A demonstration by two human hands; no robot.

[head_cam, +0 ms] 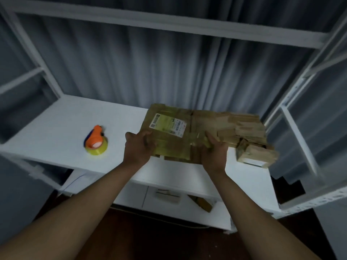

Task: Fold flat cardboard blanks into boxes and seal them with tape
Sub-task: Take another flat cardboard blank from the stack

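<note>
While the white desk [56, 128] carries everything — flattened cardboard blank [169, 136] with shipping label lies at centre | stack of blanks [249, 132] touches its right side | left hand [139, 147], right hand [214, 152] each grasp the blank's near edge | tape dispenser [96, 142] well left.

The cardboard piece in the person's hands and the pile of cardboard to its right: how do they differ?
The held cardboard blank is one flat sheet with a white label; the cardboard pile is many pieces stacked unevenly. The left hand and right hand grip the blank; nothing touches the pile. Both are brown cardboard on the white table.
</note>
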